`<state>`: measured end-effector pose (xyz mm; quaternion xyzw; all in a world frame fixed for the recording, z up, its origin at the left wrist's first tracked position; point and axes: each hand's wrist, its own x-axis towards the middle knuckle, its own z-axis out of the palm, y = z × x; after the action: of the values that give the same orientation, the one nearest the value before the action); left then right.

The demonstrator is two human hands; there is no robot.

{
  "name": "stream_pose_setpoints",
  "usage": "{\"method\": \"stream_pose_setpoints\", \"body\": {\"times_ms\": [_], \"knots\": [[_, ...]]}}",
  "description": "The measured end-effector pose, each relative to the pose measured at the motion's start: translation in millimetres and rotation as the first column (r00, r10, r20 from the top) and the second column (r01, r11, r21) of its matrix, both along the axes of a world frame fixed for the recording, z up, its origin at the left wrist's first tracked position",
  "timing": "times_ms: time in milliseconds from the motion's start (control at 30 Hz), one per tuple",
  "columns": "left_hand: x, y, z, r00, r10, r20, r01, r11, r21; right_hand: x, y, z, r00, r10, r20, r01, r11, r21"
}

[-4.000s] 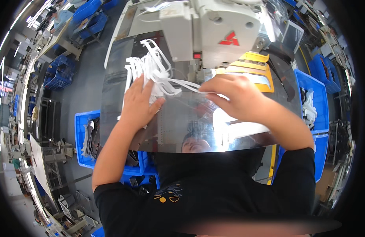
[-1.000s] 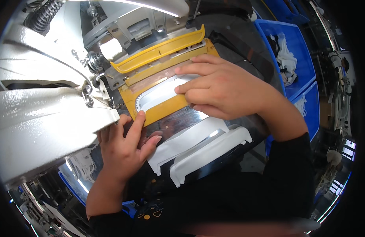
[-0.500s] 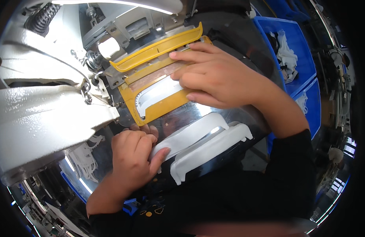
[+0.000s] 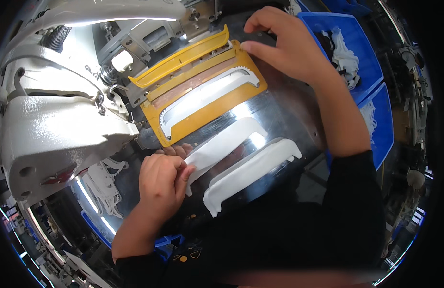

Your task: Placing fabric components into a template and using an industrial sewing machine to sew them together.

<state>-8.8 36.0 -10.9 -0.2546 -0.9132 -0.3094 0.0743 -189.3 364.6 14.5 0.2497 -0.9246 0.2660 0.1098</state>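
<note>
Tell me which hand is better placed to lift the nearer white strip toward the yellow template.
Probably the left hand: its fingers already pinch the end of the white strip, just below the yellow template. The right hand rests at the template's far corner, away from the strip.

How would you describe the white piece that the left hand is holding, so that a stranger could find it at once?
Start at the big white sewing machine and go to the shiny metal table beside it. Just below the yellow template lie two long white curved pieces. The one meant is the flat, thin strip, pinched at its end by the left hand; its neighbour is thicker, with a raised rim, and lies untouched.
</note>
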Motion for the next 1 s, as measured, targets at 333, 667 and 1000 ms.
{"method": "stream_pose_setpoints", "body": {"times_ms": [333,667,1000], "knots": [[4,9,11,0.864,0.198,0.464,-0.356,0.891,0.282,65,-51,1,0.721,0.626,0.296,-0.603,0.778,-0.175],[0,11,6,0.967,0.022,0.255,-0.085,0.967,0.24,73,-70,3,0.493,0.683,0.54,-0.586,0.719,-0.374],[2,14,8,0.778,0.021,0.627,-0.409,0.775,0.481,71,-67,6,0.601,0.519,0.608,-0.387,0.855,-0.346]]}}
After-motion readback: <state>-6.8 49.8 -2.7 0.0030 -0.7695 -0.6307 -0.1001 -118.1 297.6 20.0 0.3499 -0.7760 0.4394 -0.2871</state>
